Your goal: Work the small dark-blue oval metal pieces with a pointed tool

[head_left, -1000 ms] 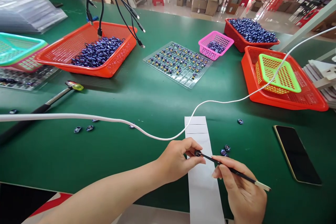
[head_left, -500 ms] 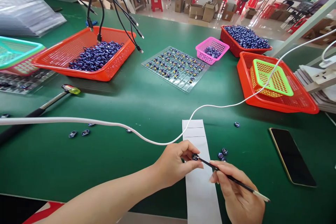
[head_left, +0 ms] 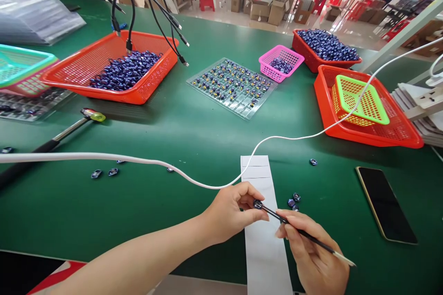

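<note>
A small dark-blue metallic part (head_left: 257,204) is pinched between the thumb and fingertips of my left hand (head_left: 233,214), above a strip of white paper (head_left: 265,249). My right hand (head_left: 314,249) grips slim black tweezers (head_left: 313,238) with a pale rear end, held like a pen. Their tip meets the part at my left fingertips; whether it grips anything is too small to tell. Several similar blue parts (head_left: 291,203) lie on the green table just right of the paper.
A white cable (head_left: 207,186) crosses the table beyond my hands. A phone (head_left: 386,205) lies right, a hammer (head_left: 72,129) left. Farther back stand a red basket of blue parts (head_left: 121,94), a clear tray (head_left: 247,113), a pink basket (head_left: 265,70) and a green basket (head_left: 380,117). Black cables (head_left: 129,23) hang overhead.
The view has shifted very slightly. The tweezers' tip and the part have turned a little, and two thin prongs now show near the tip. Both hands keep their hold.
</note>
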Available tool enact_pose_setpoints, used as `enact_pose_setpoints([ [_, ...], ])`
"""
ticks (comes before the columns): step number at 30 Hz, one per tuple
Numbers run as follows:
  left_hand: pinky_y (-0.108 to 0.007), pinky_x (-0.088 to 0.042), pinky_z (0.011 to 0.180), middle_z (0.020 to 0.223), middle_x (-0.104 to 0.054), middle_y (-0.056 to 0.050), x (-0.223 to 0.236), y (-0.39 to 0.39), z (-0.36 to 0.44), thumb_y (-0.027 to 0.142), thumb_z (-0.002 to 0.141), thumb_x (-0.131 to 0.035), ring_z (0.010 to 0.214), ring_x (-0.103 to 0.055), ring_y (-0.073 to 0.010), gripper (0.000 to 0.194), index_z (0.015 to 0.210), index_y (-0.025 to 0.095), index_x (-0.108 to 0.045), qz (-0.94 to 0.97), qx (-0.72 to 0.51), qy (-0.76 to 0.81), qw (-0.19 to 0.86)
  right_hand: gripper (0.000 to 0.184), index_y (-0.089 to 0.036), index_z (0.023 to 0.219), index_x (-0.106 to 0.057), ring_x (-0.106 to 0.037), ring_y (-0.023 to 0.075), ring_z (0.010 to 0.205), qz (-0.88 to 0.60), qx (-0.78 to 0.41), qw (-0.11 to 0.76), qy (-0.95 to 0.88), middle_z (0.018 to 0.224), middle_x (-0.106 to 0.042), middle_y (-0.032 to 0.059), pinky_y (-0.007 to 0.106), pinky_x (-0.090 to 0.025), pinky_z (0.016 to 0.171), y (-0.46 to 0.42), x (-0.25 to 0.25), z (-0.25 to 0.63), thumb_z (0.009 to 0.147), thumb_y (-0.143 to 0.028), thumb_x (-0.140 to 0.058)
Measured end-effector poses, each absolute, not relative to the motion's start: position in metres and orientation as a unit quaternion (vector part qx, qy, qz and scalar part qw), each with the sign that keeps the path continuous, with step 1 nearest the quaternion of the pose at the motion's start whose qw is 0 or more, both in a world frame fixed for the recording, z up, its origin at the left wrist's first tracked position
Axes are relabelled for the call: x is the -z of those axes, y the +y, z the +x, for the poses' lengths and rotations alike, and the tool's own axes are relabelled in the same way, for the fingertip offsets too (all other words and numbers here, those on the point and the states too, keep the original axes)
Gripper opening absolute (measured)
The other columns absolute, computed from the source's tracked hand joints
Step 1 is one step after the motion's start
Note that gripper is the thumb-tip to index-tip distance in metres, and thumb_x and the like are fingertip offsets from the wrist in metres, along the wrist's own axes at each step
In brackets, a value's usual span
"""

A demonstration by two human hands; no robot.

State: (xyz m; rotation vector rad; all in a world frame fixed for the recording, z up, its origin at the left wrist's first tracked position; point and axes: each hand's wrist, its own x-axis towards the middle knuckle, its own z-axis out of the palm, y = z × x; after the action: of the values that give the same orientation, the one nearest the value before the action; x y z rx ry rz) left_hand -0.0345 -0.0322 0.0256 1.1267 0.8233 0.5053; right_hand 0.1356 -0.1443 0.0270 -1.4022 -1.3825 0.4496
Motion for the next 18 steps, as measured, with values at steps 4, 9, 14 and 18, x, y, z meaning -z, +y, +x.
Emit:
enact_pose_setpoints([
  [4, -0.034, -0.057, 0.074, 0.078, -0.074, -0.006, -0.0261, -0.0313, -0.0342, 0.02, 0.067, -0.079, 0.075, -0.073, -0.0209, 0.027, 0.087, 0.016, -0.061, 0.496, -0.232, 0.377, 0.747, 0.027, -0.022, 0.108, -0.067, -0.074, 0.0207, 0.089, -0.591, -0.203, 0.529, -0.574, 0.102, -0.074, 0.0051, 0.031, -0.062, 0.076, -0.1445, -0.0274, 0.1353, 0.088, -0.005, -0.062],
  [9, -0.035, -0.056, 0.074, 0.079, -0.075, -0.007, -0.0286, -0.03, -0.0341, 0.023, 0.066, -0.081, 0.075, -0.072, -0.0216, 0.03, 0.086, 0.016, -0.061, 0.499, -0.229, 0.379, 0.745, 0.027, -0.022, 0.107, -0.068, -0.073, 0.0209, 0.092, -0.587, -0.215, 0.537, -0.567, 0.103, -0.074, 0.0054, 0.03, -0.062, 0.075, -0.1453, -0.0245, 0.1358, 0.087, -0.006, -0.064],
  [14, -0.035, -0.055, 0.075, 0.08, -0.074, -0.008, -0.0308, -0.0301, -0.0343, 0.023, 0.066, -0.08, 0.076, -0.072, -0.022, 0.028, 0.085, 0.016, -0.061, 0.502, -0.226, 0.38, 0.743, 0.023, -0.023, 0.105, -0.069, -0.073, 0.0176, 0.084, -0.606, -0.216, 0.532, -0.551, 0.104, -0.074, 0.0037, 0.027, -0.061, 0.076, -0.146, -0.0252, 0.1356, 0.088, -0.008, -0.064],
  [18, -0.035, -0.055, 0.074, 0.08, -0.074, -0.008, -0.0313, -0.0306, -0.0342, 0.025, 0.066, -0.079, 0.076, -0.072, -0.0228, 0.028, 0.085, 0.016, -0.061, 0.509, -0.221, 0.387, 0.737, 0.019, -0.023, 0.104, -0.069, -0.073, 0.0183, 0.086, -0.621, -0.207, 0.52, -0.549, 0.098, -0.074, 0.0023, 0.028, -0.061, 0.079, -0.1459, -0.026, 0.1354, 0.089, -0.013, -0.065],
])
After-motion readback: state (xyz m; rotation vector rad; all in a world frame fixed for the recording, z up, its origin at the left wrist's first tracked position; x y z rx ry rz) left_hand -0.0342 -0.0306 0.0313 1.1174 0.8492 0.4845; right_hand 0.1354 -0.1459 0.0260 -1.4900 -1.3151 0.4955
